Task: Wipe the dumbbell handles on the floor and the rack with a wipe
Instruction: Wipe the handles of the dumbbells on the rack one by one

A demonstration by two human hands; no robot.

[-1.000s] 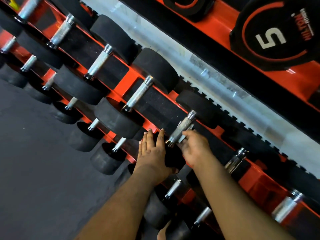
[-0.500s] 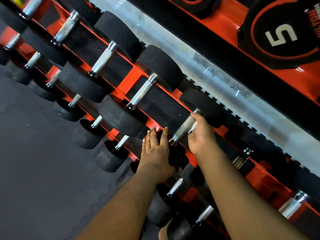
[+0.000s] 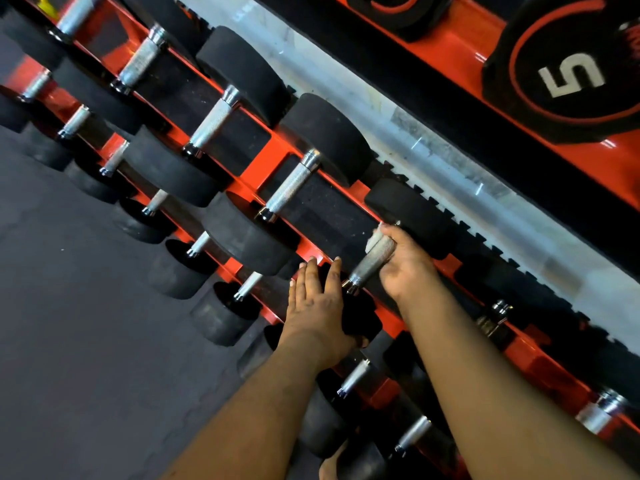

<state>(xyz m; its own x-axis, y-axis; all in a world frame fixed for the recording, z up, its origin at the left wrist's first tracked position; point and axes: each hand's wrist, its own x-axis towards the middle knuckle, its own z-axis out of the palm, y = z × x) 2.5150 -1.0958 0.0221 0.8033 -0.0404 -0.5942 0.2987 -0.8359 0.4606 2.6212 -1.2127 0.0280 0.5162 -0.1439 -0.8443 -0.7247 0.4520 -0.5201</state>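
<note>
Orange rack (image 3: pixel 266 161) is running diagonally across the view, carrying black-headed dumbbells in two tiers. Upper tier: dumbbells (image 3: pixel 294 183) are lying side by side, knurled handles bridging the rails, heads resting on the black pads (image 3: pixel 325 223). Lower tier dumbbells (image 3: pixel 194 258) are sitting over dark grey floor (image 3: pixel 86 341). Count not determinable.

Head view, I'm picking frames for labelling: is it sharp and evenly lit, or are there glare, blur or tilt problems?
Head view: strongly tilted, so the rack runs diagonally; middle fairly sharp, knurling shows on the handle the right hand grips with a wipe; top-left corner smeared; glare on chrome and orange paint; lower tier in shadow; left hand well lit.
</note>
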